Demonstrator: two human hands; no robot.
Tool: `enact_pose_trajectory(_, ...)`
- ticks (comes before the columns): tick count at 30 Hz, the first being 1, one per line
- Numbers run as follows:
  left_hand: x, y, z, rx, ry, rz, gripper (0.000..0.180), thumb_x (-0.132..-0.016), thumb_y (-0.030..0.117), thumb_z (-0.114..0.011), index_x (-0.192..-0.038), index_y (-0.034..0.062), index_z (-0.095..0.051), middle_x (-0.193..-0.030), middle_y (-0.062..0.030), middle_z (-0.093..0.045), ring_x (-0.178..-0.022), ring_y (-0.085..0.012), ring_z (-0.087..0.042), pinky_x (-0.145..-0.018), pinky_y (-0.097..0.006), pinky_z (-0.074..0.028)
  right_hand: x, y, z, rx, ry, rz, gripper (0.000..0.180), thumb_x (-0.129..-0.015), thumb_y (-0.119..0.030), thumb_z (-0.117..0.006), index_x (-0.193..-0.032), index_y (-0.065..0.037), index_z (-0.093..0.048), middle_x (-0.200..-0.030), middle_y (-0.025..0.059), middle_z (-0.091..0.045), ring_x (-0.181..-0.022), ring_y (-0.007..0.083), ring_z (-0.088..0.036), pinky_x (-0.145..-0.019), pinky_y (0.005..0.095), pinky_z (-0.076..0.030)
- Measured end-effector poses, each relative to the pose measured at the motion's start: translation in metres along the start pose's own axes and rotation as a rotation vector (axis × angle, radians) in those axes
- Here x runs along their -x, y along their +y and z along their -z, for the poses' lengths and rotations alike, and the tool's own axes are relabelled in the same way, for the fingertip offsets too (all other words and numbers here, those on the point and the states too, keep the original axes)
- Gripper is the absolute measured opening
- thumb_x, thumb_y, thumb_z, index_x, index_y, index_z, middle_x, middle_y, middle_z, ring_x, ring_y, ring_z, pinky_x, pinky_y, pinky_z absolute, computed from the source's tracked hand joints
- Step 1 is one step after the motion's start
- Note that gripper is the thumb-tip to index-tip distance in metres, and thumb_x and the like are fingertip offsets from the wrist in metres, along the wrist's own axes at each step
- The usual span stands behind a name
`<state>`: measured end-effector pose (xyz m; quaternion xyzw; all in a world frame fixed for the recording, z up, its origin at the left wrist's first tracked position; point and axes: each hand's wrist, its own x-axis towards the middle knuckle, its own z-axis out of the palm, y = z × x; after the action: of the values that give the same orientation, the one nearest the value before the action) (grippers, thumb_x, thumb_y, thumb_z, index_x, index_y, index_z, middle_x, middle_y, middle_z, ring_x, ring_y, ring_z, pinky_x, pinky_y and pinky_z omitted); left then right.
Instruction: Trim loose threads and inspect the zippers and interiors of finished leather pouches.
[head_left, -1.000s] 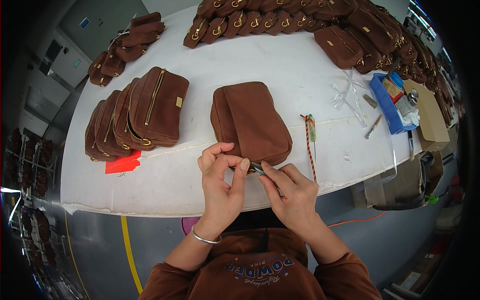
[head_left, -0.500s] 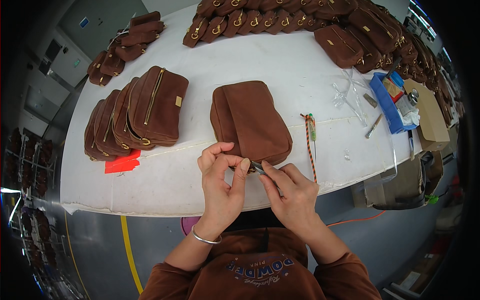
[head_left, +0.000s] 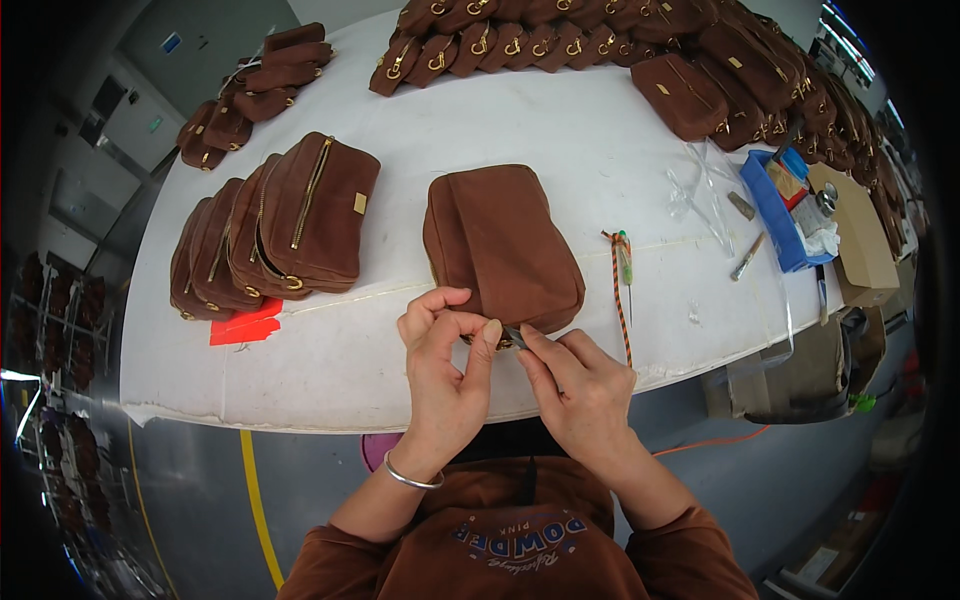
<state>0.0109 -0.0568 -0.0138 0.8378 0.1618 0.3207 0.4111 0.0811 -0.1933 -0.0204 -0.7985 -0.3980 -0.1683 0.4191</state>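
A brown zip pouch (head_left: 515, 240) lies on the white table in front of me, its plain panelled side up. At its near end, my left hand (head_left: 445, 360) is closed in a pinch on the pouch's edge. Beside it, my right hand (head_left: 582, 390) pinches a small grey metal tool (head_left: 517, 338), whose tip meets the pouch's near end by the left thumb. Most of this tool is hidden in the fingers, so its kind is unclear. Some gold-coloured hardware (head_left: 503, 343) shows between the hands.
Several brown pouches (head_left: 325, 215) stand in a row at left, by red tape (head_left: 246, 324). More pouches (head_left: 480, 45) are heaped at the back. On the right lie a striped cord (head_left: 617, 290), a green-handled awl (head_left: 627, 262), a brush (head_left: 747, 255) and a blue tray (head_left: 780, 215).
The metal tool's tip has shifted slightly and shows less between the fingers. Both hands stay at the pouch's near end. The whole view has shifted a little.
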Motion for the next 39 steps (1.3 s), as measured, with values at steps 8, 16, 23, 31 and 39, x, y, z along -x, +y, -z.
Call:
enact_pose_trajectory(8, 0.012, -0.014, 0.07, 0.035, -0.139, 0.055, 0.009, -0.084, 0.005, -0.069, -0.082, -0.0006, -0.063, -0.099, -0.0114, -0.06, -0.084, -0.0222, -0.056, -0.078, -0.03, -0.045, 0.002, 0.009, 0.011, -0.202, 0.003, -0.084, 0.024, -0.08, -0.007, -0.075, -0.103, -0.005, -0.072, -0.071, 0.0064, -0.06, -0.052, 0.0213, -0.056, -0.047, 0.0311, -0.043)
enact_pose_trajectory(16, 0.034, -0.007, 0.171, -0.427, -0.395, 0.292, 0.011, -0.084, 0.001, -0.068, -0.095, 0.0002, -0.069, -0.081, -0.0122, -0.065, -0.067, -0.0223, -0.062, -0.064, -0.03, -0.049, -0.016, 0.036, 0.031, -0.128, 0.05, -0.307, 0.027, -0.081, -0.01, -0.077, -0.106, -0.002, -0.069, -0.072, 0.0074, -0.057, -0.057, 0.0139, -0.05, -0.049, 0.0263, -0.042)
enact_pose_trajectory(23, -0.043, -0.037, 0.098, -0.026, -0.18, -0.097, 0.022, -0.086, 0.008, -0.07, -0.109, 0.0062, -0.071, -0.095, -0.0085, -0.063, -0.085, -0.0173, -0.06, -0.069, -0.027, -0.049, -0.012, 0.023, 0.025, -0.244, -0.025, -0.314, 0.028, -0.083, -0.009, -0.075, -0.108, -0.001, -0.068, -0.077, 0.0079, -0.061, -0.061, 0.0118, -0.05, -0.053, 0.0242, -0.042)
enact_pose_trajectory(31, -0.108, -0.073, 0.06, -0.017, -0.397, -0.283, 0.021, -0.085, 0.014, -0.073, -0.106, 0.0115, -0.074, -0.1, -0.0014, -0.053, -0.092, -0.0168, -0.052, -0.082, -0.029, -0.045, 0.001, 0.023, 0.035, -0.742, -0.185, -0.58, 0.026, -0.088, -0.006, -0.072, -0.112, 0.0, -0.068, -0.078, -0.0055, -0.059, -0.068, 0.0001, -0.045, -0.056, 0.0164, -0.034)
enact_pose_trajectory(39, -0.117, -0.087, 0.044, 0.083, -0.481, -0.214, 0.012, -0.085, 0.015, -0.074, -0.095, 0.0092, -0.073, -0.096, -0.0014, -0.05, -0.09, -0.0141, -0.05, -0.077, -0.026, -0.042, -0.005, 0.024, 0.027, -1.038, -0.315, -0.697, 0.026, -0.091, -0.006, -0.067, -0.115, 0.002, -0.066, -0.079, -0.0042, -0.059, -0.068, 0.0008, -0.047, -0.059, 0.0155, -0.034)
